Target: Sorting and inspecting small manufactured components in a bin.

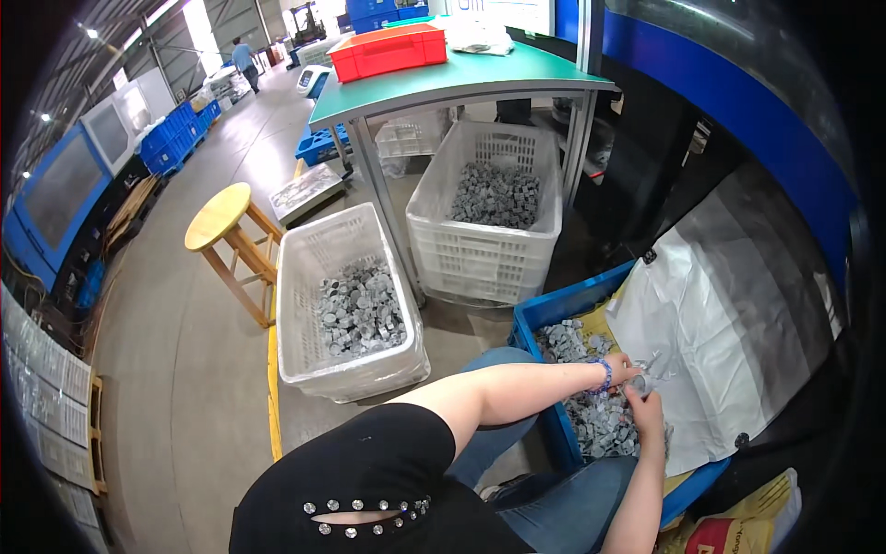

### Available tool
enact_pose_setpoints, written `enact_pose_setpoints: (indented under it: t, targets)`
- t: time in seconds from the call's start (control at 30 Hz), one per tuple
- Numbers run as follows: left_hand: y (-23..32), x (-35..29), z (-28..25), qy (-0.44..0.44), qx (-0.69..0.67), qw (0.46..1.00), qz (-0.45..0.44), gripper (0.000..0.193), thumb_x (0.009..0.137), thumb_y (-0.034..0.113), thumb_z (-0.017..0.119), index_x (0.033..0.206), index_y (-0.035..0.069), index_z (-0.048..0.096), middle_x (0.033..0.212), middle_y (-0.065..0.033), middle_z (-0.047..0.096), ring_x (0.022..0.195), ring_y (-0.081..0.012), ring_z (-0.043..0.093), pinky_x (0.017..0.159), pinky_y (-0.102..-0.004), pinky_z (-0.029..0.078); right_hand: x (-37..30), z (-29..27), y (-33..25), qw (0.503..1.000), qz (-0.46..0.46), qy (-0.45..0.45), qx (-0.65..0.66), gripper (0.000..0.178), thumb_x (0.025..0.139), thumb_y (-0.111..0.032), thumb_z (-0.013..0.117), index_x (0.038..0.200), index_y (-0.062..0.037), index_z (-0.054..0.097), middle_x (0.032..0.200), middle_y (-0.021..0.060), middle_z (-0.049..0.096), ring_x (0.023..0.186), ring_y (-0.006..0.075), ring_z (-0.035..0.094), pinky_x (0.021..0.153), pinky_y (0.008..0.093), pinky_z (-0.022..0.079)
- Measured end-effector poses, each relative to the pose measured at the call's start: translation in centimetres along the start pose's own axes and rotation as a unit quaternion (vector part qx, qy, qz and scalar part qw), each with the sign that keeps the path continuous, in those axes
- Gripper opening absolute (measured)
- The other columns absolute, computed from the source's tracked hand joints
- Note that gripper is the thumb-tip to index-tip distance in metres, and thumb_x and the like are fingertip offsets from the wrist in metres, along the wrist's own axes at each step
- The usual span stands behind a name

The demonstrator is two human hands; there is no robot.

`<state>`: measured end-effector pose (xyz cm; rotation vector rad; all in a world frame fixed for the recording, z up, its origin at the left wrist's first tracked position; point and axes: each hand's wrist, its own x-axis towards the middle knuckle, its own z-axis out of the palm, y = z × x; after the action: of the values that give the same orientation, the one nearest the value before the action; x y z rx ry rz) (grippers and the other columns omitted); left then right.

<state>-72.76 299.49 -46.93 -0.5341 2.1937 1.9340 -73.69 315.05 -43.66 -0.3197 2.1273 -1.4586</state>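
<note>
**Hands meet over a blue crate of grey parts**

Fingers of the left hand [620, 367] and the right hand [644, 403] close together on one small grey plastic part [640, 382], held between them just above the blue plastic crate [552, 319]. The crate is filled with a heap of small grey moulded parts [595, 415] and lined at its far side with a white plastic sheet [720, 351]. A blue bead bracelet [605, 374] sits on the left wrist. Further off stand two white slatted plastic baskets [346, 305] [489, 208], each also holding grey parts, the farther one under a green-topped metal table [452, 78]. A round wooden stool [226, 231] stands beside the nearer basket.
</note>
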Motion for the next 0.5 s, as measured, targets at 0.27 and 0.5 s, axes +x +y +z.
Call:
enact_pose_setpoints:
  t: [0.27, 0.5]
  targets:
    - [0.8, 1.4, -0.8, 0.168, 0.057, 0.964, 0.196, 0.026, 0.071, 0.028, 0.071, 0.075, 0.003, 0.065, 0.074, -0.0154, 0.065, 0.067, -0.0241, 0.063, 0.065, -0.0340, 0.050, 0.7, -2.4, 1.3, 0.949, -0.094, 0.108, -0.280, 0.039, 0.070, -0.030, 0.071, 0.092, 0.0001, 0.061, 0.082, 0.0133, 0.064, 0.066, 0.0194, 0.060, 0.060, 0.0339, 0.048]
    - [-0.4, 2.6, -0.3, 0.180, -0.168, 0.965, 0.085, 0.015, 0.074, 0.018, 0.069, 0.079, 0.007, 0.061, 0.063, -0.0098, 0.060, 0.046, -0.0183, 0.059, 0.047, -0.0315, 0.049, 0.4, -3.9, 0.0, 0.935, -0.181, 0.284, 0.110, 0.030, 0.079, -0.023, 0.067, 0.097, -0.0001, 0.059, 0.087, 0.0053, 0.060, 0.072, 0.0131, 0.053, 0.063, 0.0273, 0.043]
